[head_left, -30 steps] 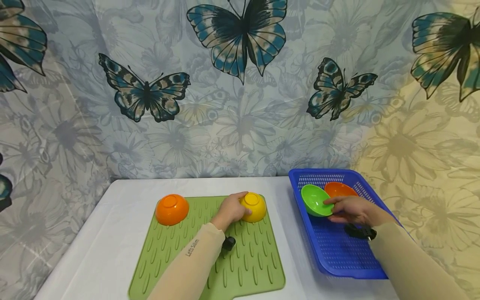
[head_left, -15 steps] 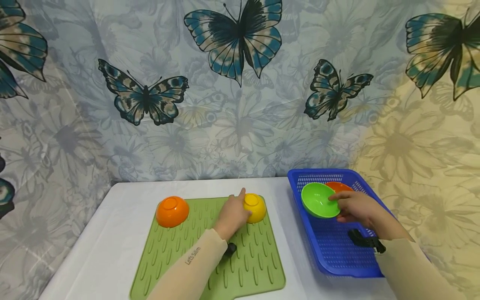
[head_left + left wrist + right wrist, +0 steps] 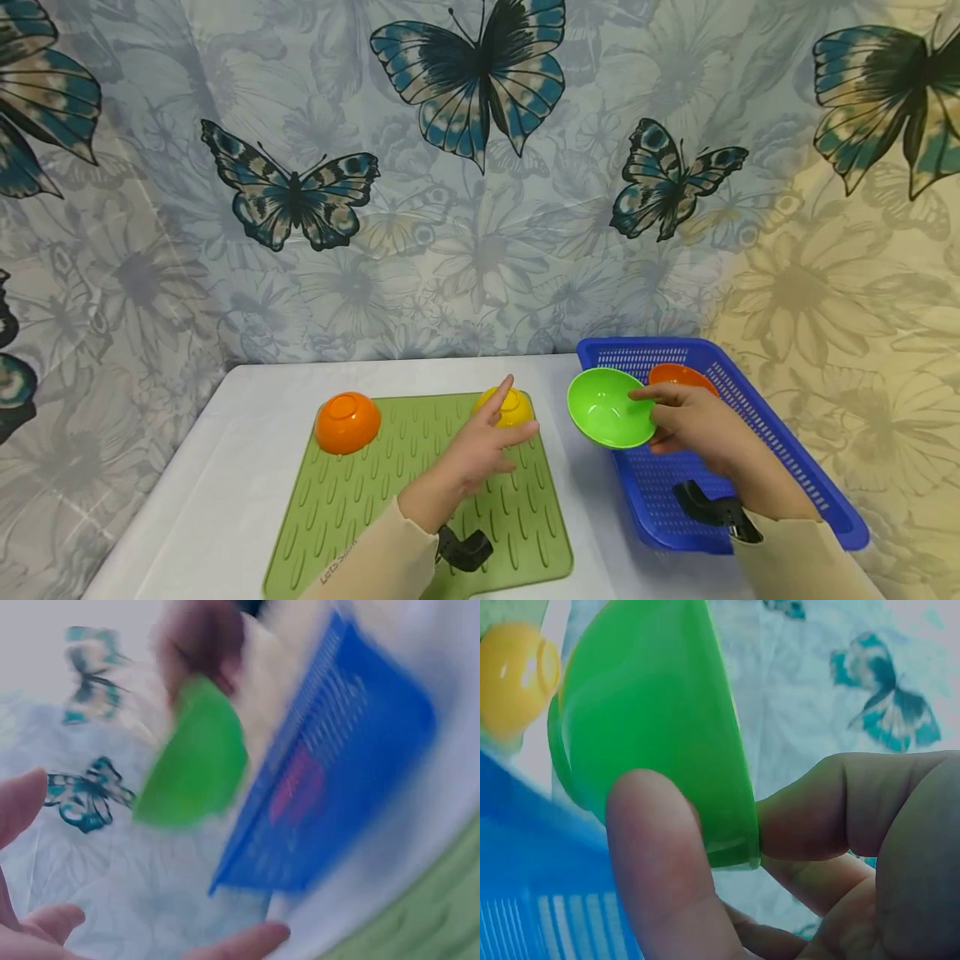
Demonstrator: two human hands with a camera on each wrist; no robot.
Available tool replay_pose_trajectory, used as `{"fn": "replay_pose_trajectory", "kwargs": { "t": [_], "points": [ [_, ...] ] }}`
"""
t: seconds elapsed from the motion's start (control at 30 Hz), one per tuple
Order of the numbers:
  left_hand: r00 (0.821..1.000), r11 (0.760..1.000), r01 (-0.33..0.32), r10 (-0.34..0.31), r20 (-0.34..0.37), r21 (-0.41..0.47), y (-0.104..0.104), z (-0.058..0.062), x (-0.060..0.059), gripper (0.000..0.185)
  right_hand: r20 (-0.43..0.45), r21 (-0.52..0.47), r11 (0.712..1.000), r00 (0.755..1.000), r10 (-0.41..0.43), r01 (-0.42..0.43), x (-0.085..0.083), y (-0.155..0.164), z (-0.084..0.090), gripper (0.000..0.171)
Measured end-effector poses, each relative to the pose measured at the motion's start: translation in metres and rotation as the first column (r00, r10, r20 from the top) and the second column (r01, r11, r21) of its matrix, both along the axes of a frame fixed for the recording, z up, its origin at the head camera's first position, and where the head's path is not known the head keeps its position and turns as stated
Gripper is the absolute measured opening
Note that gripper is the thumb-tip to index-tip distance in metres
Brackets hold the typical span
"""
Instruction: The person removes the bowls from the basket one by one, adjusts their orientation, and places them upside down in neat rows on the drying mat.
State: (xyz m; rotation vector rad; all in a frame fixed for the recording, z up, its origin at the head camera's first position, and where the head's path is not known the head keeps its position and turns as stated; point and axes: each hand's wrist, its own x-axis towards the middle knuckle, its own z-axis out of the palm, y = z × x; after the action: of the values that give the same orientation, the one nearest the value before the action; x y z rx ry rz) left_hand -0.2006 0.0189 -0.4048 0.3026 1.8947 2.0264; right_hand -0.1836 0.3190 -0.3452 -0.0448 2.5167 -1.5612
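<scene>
My right hand [image 3: 701, 429] pinches a green bowl [image 3: 606, 410] by its right rim, thumb and fingers on either side of the wall. In the head view the bowl overlaps the left edge of the blue basket [image 3: 750, 400], its hollow side showing. My left hand [image 3: 480, 450] holds nothing; its fingers are spread above the green drying mat [image 3: 525, 533]. Partly hidden behind those fingers, a yellow bowl [image 3: 516, 407] sits upside down at the mat's far right corner. An upside-down orange bowl [image 3: 347, 423] occupies the far left corner.
Inside the basket, toward its back, lies another orange bowl [image 3: 681, 377], partly covered by my right hand. A white tablecloth [image 3: 187, 500] covers the table. Behind it hangs a butterfly-print cloth [image 3: 487, 275].
The green bowl has come up and left from inside the basket in my right hand. My left hand has let go of the yellow bowl and drawn back, its fingers spreading.
</scene>
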Motion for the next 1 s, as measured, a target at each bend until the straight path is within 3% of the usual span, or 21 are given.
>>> {"fn": "replay_pose_trajectory", "kwargs": {
  "t": [0.07, 0.13, 0.37, 0.43, 0.77, 1.0],
  "points": [
    [0.988, 0.973, 0.046, -0.078, 0.135, 0.225, -0.004, 0.004, 0.007, 0.075, 0.005, -0.022, 1.000, 1.000, 0.010, -0.010, 0.005, -0.011, 0.000, 0.047],
    [0.973, 0.939, 0.062, -0.133, 0.190, 0.339, -0.007, 0.006, 0.012, 0.068, 0.001, -0.043, 0.999, 1.000, 0.030, -0.030, 0.010, -0.021, -0.001, 0.046],
    [0.939, 0.849, 0.126, -0.269, 0.214, 0.513, -0.020, 0.004, 0.020, 0.059, -0.008, -0.085, 0.994, 0.997, 0.074, -0.075, 0.021, -0.047, -0.007, 0.043],
    [0.930, 0.833, 0.147, -0.300, 0.211, 0.534, -0.023, 0.003, 0.020, 0.059, -0.007, -0.098, 0.991, 0.996, 0.093, -0.093, 0.023, -0.052, -0.008, 0.042],
    [0.908, 0.812, 0.202, -0.365, 0.206, 0.547, -0.034, -0.005, 0.028, 0.061, -0.001, -0.142, 0.981, 0.991, 0.137, -0.135, 0.034, -0.072, -0.013, 0.044],
    [0.924, 0.828, 0.174, -0.325, 0.203, 0.533, -0.038, -0.011, 0.032, 0.065, -0.026, -0.161, 0.980, 0.993, 0.118, -0.120, 0.040, -0.082, -0.016, 0.043]
  ]
}}
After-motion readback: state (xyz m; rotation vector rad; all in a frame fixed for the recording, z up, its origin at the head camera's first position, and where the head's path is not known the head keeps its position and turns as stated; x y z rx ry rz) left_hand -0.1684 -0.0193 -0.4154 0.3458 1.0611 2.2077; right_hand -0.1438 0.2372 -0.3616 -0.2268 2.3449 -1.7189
